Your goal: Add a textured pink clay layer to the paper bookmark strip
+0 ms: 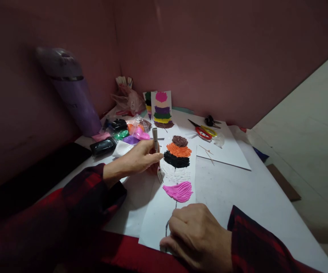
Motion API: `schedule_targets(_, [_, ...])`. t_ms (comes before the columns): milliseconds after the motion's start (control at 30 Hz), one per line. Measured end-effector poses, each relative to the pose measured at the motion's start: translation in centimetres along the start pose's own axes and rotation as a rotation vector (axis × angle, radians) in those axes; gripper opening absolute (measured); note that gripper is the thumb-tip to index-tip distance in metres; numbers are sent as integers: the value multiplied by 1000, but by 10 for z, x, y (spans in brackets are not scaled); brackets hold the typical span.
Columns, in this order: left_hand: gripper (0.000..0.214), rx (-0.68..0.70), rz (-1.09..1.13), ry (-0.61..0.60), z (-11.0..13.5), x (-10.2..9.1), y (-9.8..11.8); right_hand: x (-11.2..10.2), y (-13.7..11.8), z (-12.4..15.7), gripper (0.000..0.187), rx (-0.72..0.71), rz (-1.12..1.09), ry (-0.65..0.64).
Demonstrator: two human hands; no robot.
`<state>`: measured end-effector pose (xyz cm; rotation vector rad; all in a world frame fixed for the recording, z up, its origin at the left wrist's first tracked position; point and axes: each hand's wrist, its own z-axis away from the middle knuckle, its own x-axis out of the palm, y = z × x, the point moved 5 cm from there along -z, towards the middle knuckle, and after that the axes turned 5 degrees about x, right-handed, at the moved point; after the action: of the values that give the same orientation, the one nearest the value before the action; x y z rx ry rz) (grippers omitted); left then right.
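My left hand (142,157) is closed round a fork (160,176) with a ridged upper end, its tines pointing down by the left edge of a white paper strip (152,223). Stacked on the strip are grooved clay patches: brown (180,141), orange (178,149), black (177,159), white (178,174) and pink (179,192). The pink one lies lowest, above a drawn dark stem (166,227). My right hand (198,235) rests on the strip's near end with curled fingers and the thumb against the paper; anything under the fingers is hidden.
Bagged coloured clay (130,132) lies left of the strip, near a purple bottle (73,94). Behind stands a finished-looking striped card (161,108). Red and yellow scissors (204,132), keys (211,121) and thin sticks (208,151) lie on a white board (232,151) at right.
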<state>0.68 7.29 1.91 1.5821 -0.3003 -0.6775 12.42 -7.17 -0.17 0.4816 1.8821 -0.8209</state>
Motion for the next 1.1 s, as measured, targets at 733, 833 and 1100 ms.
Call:
schedule_targets(733, [19, -65, 124, 82, 17, 34, 1, 3, 3, 2, 39, 9, -3, -24])
schedule_targets(833, [20, -19, 96, 65, 16, 35, 0, 2, 3, 2, 39, 14, -2, -38])
schedule_targets(1100, [20, 193, -79, 16, 17, 32, 1, 2, 3, 2, 38, 10, 7, -18])
